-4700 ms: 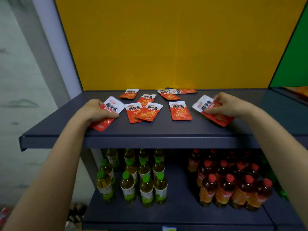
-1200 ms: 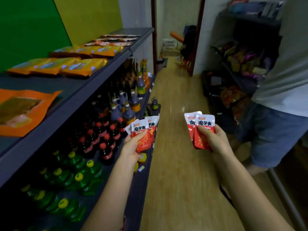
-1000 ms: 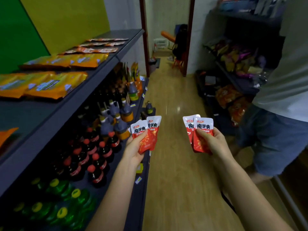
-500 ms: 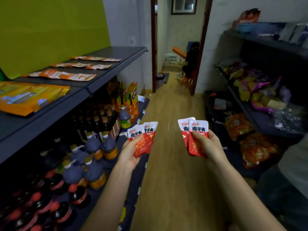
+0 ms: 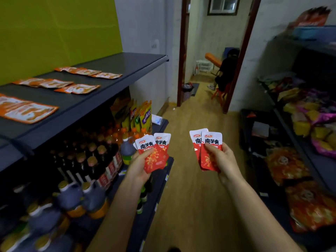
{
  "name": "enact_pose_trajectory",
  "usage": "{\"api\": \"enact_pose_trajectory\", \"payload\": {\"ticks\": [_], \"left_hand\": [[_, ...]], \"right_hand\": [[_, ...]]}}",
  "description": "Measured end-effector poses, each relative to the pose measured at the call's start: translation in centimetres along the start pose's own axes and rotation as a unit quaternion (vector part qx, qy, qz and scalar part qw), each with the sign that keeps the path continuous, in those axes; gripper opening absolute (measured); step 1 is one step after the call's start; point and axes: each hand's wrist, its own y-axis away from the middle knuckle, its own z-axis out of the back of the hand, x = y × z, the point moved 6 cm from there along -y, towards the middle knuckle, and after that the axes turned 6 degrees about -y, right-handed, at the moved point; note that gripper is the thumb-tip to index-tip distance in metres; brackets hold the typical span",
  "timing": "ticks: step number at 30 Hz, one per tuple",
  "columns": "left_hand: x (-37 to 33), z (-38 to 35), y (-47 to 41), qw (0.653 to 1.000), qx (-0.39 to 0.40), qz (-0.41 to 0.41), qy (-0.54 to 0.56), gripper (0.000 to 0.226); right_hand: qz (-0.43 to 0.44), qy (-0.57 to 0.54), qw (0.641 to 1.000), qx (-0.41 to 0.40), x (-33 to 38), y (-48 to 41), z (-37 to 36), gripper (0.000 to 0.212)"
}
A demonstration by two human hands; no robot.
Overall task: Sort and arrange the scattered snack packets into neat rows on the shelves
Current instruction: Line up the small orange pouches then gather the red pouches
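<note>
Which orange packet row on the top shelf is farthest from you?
The flat orange-and-white packet row nearest the dark grey shelf's far end; the middle row and near row lie closer.

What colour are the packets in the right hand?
Red with a white top band, in the head view: packets, right hand.

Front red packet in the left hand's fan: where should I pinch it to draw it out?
Pinch the front packet by its white top strip, coming from above. The left hand clamps its red lower half under the thumb, while the top stands free, upright, ahead of the packets behind. The right hand grips its own packets, so it likely needs emptying first.
</note>
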Motion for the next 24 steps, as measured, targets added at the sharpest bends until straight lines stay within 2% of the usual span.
{"api": "enact_pose_trajectory", "payload": {"ticks": [4,10,12,17,24], "left_hand": [[-2.8,-3.7,-7.2,1.0,0.001,-0.009,0.01,0.04],[-7.2,-8.8,-15.8,0.999,0.003,-0.021,-0.037,0.029],[-8.1,-9.9,-17.7,0.998,-0.008,-0.022,-0.053,0.026],[-11.3,-11.9,-22.6,0.993,-0.027,-0.074,-0.088,0.034],[-16.5,-15.3,-28.0,0.979,-0.075,-0.176,-0.069,0.032]], "right_hand": [[-0.004,0.013,1.0,0.003,2.3,-8.1,-2.7,0.011],[0.0,0.009,0.999,0.047,5.1,-18.1,-8.0,0.011],[-0.017,0.01,0.997,0.072,5.2,-20.7,-9.8,0.015],[-0.036,0.008,0.985,0.166,5.6,-26.8,-14.6,0.024],[0.005,0.027,0.963,0.269,9.0,-35.4,-20.8,0.025]]}}
